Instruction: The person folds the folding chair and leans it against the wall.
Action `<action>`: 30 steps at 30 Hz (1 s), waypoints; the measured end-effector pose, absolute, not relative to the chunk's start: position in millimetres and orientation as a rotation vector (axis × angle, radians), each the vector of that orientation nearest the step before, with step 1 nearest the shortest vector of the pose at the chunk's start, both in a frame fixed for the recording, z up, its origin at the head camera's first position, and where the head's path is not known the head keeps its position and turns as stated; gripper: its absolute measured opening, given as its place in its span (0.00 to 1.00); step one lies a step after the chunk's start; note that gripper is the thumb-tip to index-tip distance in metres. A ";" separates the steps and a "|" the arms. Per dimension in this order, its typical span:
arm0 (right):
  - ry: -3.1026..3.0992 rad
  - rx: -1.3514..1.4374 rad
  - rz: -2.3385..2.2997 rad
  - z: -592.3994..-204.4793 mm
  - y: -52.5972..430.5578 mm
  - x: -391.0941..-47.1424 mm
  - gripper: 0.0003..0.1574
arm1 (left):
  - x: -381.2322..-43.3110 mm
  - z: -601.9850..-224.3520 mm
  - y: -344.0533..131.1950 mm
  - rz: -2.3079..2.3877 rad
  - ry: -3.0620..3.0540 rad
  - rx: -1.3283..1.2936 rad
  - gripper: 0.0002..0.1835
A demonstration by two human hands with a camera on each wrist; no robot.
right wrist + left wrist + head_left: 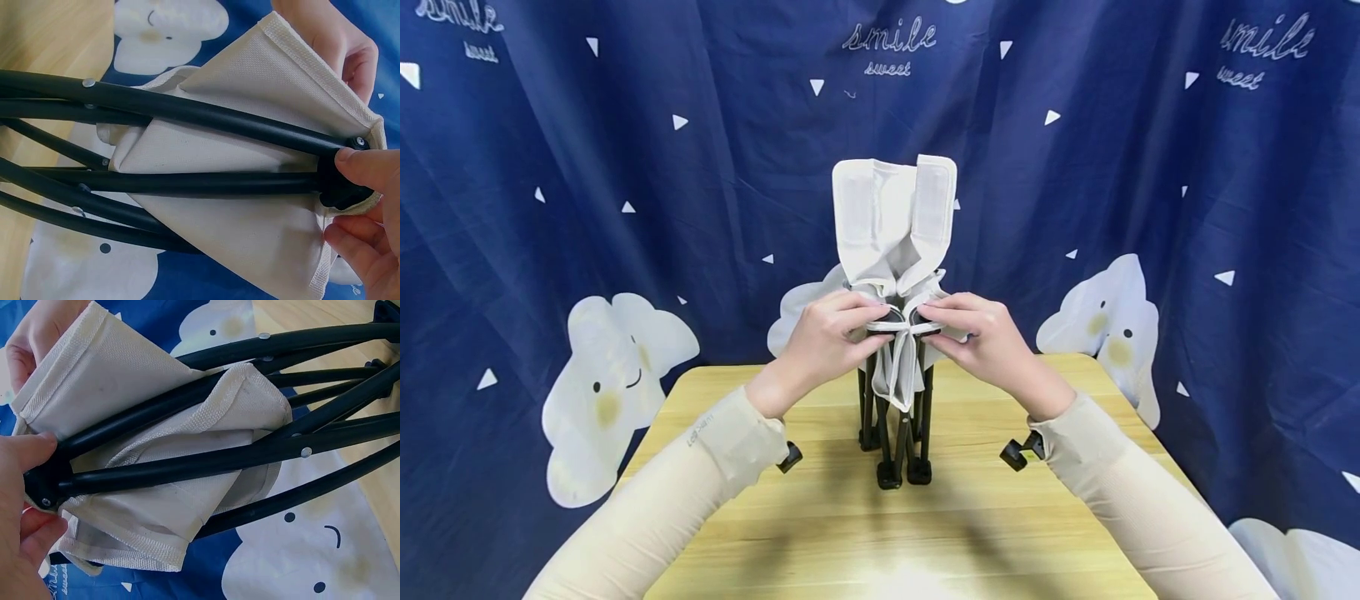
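A folding chair with off-white fabric and thin black legs stands upright, folded narrow, near the middle of the table. Its pale upper fabric rises at the back with two side flaps. My left hand pinches the black, fabric-edged corner joint on the left between thumb and fingers. On the right, my right hand pinches the matching corner joint the same way. The two corners sit close together, and seat fabric hangs in folds between the crossed legs.
Light wood-grain table lies under the chair feet. Behind it hangs a dark blue curtain with clouds and triangles. Black wrist-mounted pieces stick out below both sleeves.
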State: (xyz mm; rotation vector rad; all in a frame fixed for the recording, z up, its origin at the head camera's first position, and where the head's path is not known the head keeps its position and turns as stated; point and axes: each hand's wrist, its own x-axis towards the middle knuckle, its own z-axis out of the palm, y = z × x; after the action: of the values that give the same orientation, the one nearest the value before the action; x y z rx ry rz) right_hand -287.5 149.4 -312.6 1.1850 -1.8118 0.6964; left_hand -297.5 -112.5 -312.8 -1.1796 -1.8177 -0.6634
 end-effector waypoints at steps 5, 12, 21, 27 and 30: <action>-1.817 1.167 0.667 -313.6 147.4 -284.7 0.25 | -301.3 -313.1 -116.3 -0.707 -1.809 -1.225 0.18; -1.803 1.150 0.649 -312.2 143.0 -282.2 0.25 | -308.6 -311.7 -120.7 -0.745 -1.770 -1.288 0.19; -1.780 1.134 0.666 -313.0 137.3 -282.0 0.24 | -312.7 -310.7 -124.5 -0.809 -1.800 -1.307 0.18; -1.780 1.116 0.686 -317.0 136.0 -280.3 0.25 | -308.5 -314.9 -122.8 -0.831 -1.835 -1.253 0.17; -1.785 1.110 0.691 -317.3 135.6 -278.8 0.24 | -306.0 -316.6 -122.4 -0.826 -1.835 -1.227 0.17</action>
State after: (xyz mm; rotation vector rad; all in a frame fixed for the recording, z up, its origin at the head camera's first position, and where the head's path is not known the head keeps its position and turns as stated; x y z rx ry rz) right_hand -278.8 135.6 -317.3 1.1095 -1.7848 0.6907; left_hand -306.0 -122.4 -316.6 -1.2273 -1.8350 -0.8257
